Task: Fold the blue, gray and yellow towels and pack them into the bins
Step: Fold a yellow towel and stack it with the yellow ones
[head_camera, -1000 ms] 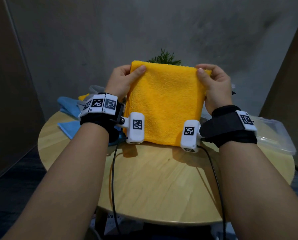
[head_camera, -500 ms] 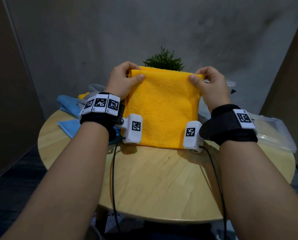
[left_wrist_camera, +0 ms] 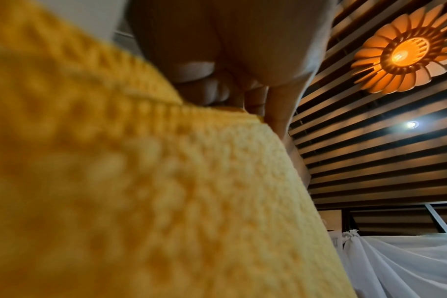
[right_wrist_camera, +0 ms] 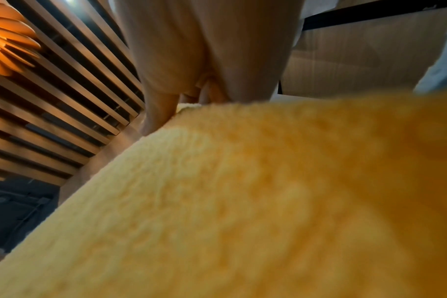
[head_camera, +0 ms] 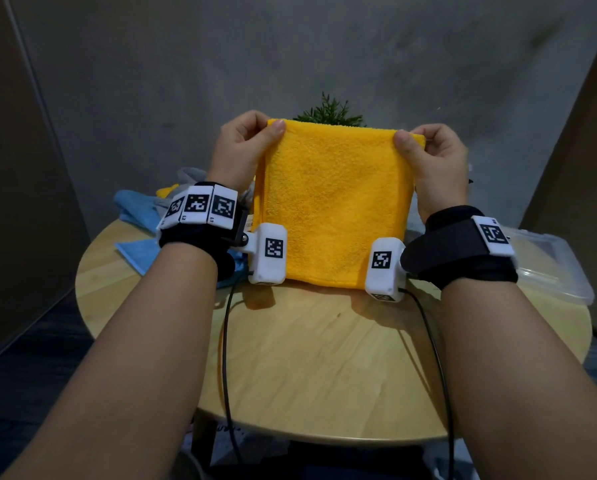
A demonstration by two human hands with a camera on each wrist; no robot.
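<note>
The yellow towel point(head_camera: 331, 202) is hiding most of the plant point(head_camera: 328, 114) and part of the clear bin point(head_camera: 553, 268), and it's looking totally blurred in both wrist views. The gray towel point(head_camera: 189, 174) is barely peeking out.

Left grip point(head_camera: 245, 150), right grip point(head_camera: 432, 161) raised, thumbs pinching.

round wooden table point(head_camera: 324, 368). green plant point(head_camera: 328, 114) at the table's far edge. petal-shaped ceiling lamp point(left_wrist_camera: 401, 54), lit, on slatted ceiling point(left_wrist_camera: 370, 161) above the table; white curtain point(left_wrist_camera: 396, 266) beneath the slats.
</note>
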